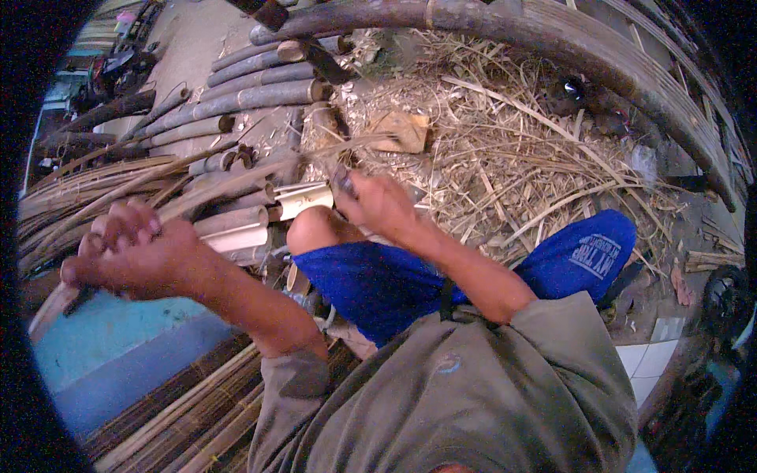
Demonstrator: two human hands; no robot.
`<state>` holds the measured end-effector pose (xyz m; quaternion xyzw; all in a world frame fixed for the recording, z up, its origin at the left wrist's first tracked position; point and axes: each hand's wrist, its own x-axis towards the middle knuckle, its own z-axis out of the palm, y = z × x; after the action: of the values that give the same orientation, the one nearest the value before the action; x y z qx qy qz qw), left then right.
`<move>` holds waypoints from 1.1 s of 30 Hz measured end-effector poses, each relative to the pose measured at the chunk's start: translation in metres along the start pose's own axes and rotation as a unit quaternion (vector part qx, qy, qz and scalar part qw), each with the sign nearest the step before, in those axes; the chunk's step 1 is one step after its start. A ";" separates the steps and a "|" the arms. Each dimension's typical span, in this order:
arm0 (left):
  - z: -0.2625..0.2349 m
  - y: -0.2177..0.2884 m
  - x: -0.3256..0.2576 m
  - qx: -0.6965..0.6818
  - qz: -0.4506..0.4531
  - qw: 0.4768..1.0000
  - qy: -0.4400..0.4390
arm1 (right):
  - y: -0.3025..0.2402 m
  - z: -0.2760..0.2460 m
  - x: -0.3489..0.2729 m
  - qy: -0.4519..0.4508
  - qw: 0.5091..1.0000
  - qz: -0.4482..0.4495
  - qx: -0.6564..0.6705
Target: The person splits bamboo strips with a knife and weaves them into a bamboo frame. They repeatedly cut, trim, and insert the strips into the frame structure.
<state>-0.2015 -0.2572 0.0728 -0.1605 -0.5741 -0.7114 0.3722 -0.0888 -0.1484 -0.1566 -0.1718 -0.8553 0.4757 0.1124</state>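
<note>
- At the far left, a bundle of thin split bamboo strips (87, 185) lies on the ground, and its long ends run toward the person.
- The left hand (134, 256) is closed in a fist around 1 long bamboo strip (221, 185). The strip goes from this fist up and to the right, toward the other hand.
- Under the left forearm there is a light blue surface (110, 339), and lower a mat of dark bamboo slats (189, 410).
- Behind the strip, several thick bamboo poles (252, 91) lie side by side with the cut ends to the right. Nearer to the knee lie short pale bamboo sections (303, 201).
- The right hand (378, 205) is closed around a small dark tool (343, 183), probably a knife; the blade is too much hidden to be sure. The tool meets the strip just above the bare knee.
- The person sits with bent legs in blue shorts (378, 288) and wears an olive shirt (489, 386).
- In front of the right hand, a flat wooden block (402, 130) rests on a heap of dry bamboo shavings (505, 150).
- At the right, a big curved bamboo frame (599, 59) bends around the heap.
</note>
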 end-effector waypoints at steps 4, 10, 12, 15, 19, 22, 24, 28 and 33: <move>0.005 -0.004 0.004 0.016 0.023 1.000 -0.001 | 0.027 0.016 0.005 0.006 0.998 0.018 -0.060; -0.004 -0.022 0.025 0.020 0.028 0.999 0.016 | 0.022 0.022 0.013 -0.035 0.998 0.029 0.040; -0.001 -0.026 0.026 0.020 0.025 0.999 0.042 | 0.039 0.038 0.017 -0.012 0.998 0.013 -0.064; 0.001 -0.033 0.039 0.018 0.017 0.996 0.089 | 0.145 0.044 0.040 -0.061 0.987 0.118 -0.088; -0.006 -0.045 0.047 0.039 0.013 0.995 0.094 | 0.145 0.050 0.039 -0.061 0.988 0.115 -0.082; -0.015 -0.055 0.058 0.035 0.019 0.997 0.060 | 0.084 0.039 0.034 -0.033 0.996 0.027 -0.080; -0.021 -0.056 0.063 -0.001 -0.008 1.000 -0.014 | 0.065 0.037 0.031 -0.010 0.998 -0.023 -0.058; -0.023 -0.058 0.062 0.045 0.054 0.997 0.037 | 0.057 0.042 0.034 -0.014 0.999 -0.037 -0.022; -0.029 -0.062 0.066 0.015 0.062 0.996 0.057 | 0.110 0.048 0.058 -0.021 0.998 0.065 -0.012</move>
<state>-0.2843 -0.3033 0.0647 -0.1489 -0.5514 -0.6864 0.4502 -0.1383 -0.1091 -0.2739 -0.2183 -0.8500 0.4754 0.0615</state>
